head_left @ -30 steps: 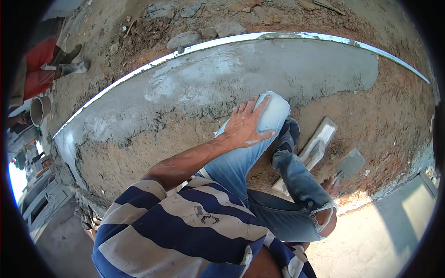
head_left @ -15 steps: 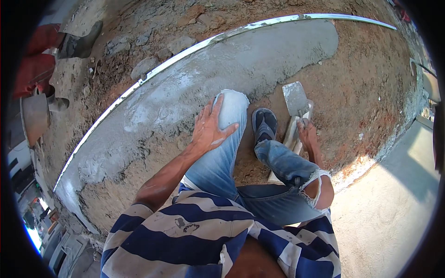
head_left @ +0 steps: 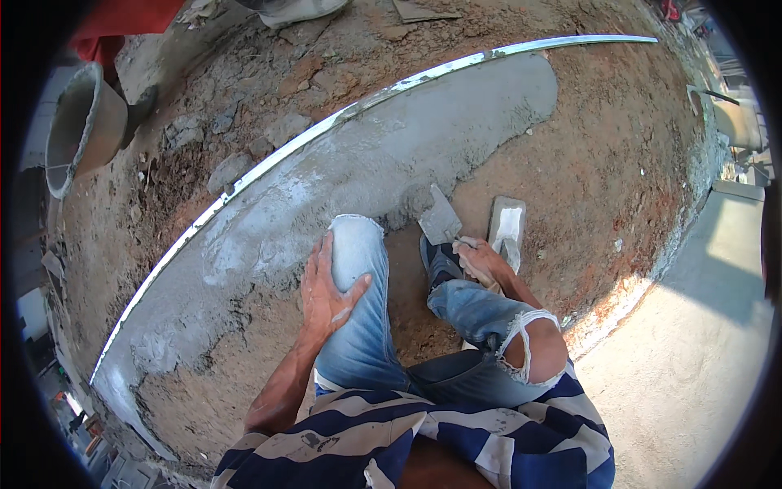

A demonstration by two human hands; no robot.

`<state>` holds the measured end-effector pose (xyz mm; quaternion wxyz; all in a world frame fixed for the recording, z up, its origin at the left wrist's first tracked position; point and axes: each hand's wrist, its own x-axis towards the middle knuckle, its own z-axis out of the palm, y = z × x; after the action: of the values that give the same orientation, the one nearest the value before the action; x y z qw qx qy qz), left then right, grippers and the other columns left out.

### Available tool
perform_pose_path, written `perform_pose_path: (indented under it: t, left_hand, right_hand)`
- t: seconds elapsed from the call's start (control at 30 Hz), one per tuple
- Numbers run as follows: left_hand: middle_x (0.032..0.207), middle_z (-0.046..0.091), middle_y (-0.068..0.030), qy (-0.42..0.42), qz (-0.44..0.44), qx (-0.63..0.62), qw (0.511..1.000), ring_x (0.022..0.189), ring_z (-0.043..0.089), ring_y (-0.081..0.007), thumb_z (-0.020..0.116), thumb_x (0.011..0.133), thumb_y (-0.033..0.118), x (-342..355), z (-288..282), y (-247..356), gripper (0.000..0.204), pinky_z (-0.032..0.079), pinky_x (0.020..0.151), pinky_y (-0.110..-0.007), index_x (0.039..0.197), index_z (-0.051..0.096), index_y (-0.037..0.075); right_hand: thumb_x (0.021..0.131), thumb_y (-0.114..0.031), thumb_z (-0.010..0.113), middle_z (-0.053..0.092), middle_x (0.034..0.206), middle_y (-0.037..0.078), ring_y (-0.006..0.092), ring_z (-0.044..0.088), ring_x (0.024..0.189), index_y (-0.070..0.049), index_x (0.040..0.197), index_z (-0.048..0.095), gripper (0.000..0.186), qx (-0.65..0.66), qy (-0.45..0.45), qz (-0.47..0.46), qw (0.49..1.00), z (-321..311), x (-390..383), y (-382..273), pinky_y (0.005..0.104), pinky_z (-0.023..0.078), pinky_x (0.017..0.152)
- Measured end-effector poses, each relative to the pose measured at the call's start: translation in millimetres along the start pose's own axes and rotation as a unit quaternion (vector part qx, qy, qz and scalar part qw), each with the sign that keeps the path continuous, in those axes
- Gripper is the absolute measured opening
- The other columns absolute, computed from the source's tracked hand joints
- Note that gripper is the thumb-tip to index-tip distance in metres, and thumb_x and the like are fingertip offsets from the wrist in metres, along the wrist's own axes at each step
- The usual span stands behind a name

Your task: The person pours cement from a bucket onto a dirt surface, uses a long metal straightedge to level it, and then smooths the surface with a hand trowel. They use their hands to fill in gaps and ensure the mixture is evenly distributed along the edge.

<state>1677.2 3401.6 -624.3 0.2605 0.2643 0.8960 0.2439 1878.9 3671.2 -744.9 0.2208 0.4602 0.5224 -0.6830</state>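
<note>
My right hand (head_left: 482,262) grips the handle of a pointed trowel (head_left: 441,218), its metal blade at the near edge of a strip of wet grey cement (head_left: 366,155). Just right of that hand lies a long pale float (head_left: 508,222) on the soil, its lower end partly behind my hand and forearm. My left hand (head_left: 330,293) rests with fingers and thumb apart on my left knee, holding nothing. My sandalled right foot (head_left: 441,265) stands below the trowel blade.
A long white straightedge (head_left: 318,130) borders the cement's far side. Rubble and a stone (head_left: 230,173) lie beyond it. At far left is a bucket (head_left: 81,134), near a person's red clothing (head_left: 122,20). Pale concrete (head_left: 676,359) lies to the right.
My right hand has carried the trowel left, away from the float toward the cement edge. My left hand stays on the knee. At far left, the person in red and the bucket have shifted.
</note>
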Motion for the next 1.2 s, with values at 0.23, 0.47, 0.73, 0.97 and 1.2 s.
perform_pose_path:
  t: [0.23,0.47,0.73,0.97,1.2]
  left_hand:
    - [0.143,0.034,-0.0254,0.022,0.029,-0.067,0.997,0.132,0.033,-0.0410,0.073,0.074,0.036,6.0,8.9,-0.6,0.092,0.027,0.109,-0.049,0.146,0.026,0.004]
    - [0.142,0.037,-0.0260,0.055,0.013,-0.060,0.997,0.132,0.035,-0.0408,0.069,0.077,0.042,-0.9,2.9,-7.8,0.090,0.028,0.109,-0.047,0.145,0.027,0.001]
    - [0.142,0.036,-0.0258,0.084,-0.014,-0.048,0.995,0.131,0.035,-0.0421,0.071,0.077,0.032,0.2,-6.8,-21.3,0.087,0.028,0.109,-0.048,0.144,0.026,-0.001]
    - [0.142,0.036,-0.0259,0.095,-0.040,-0.053,0.993,0.131,0.035,-0.0416,0.069,0.079,0.032,6.2,-7.3,-25.0,0.085,0.029,0.109,-0.047,0.145,0.026,-0.001]
    - [0.140,0.037,-0.0266,0.058,-0.019,-0.062,0.996,0.129,0.037,-0.0437,0.072,0.077,0.027,29.9,18.4,3.3,0.084,0.031,0.108,-0.048,0.144,0.028,0.001]
  right_hand:
    - [0.094,-0.032,0.055,0.047,0.062,-0.002,0.0095,0.044,0.051,-0.008,0.093,0.057,0.024,0.173,-0.020,-0.043,0.984,-24.3,-29.7,1.1,0.0268,0.035,0.044]
    - [0.095,-0.029,0.044,0.054,0.070,0.005,0.0136,0.052,0.054,-0.005,0.109,0.055,0.030,0.306,0.169,-0.198,0.916,-87.6,-76.5,-56.7,0.0278,0.044,0.048]
    - [0.085,-0.025,0.061,0.059,0.075,0.009,0.0239,0.060,0.062,-0.002,0.102,0.056,0.029,-0.027,0.738,-0.361,0.570,-233.2,-86.1,-157.8,0.0377,0.049,0.058]
    - [0.078,-0.020,0.068,0.060,0.089,0.023,0.0432,0.059,0.082,-0.002,0.099,0.054,0.031,-0.237,0.657,-0.336,0.633,-223.8,94.1,-202.5,0.0495,0.046,0.072]
    - [0.077,-0.021,0.063,0.056,0.088,0.021,0.0401,0.057,0.089,-0.001,0.095,0.050,0.030,-0.303,-0.040,-0.528,0.793,69.3,51.7,-169.4,0.0483,0.043,0.076]
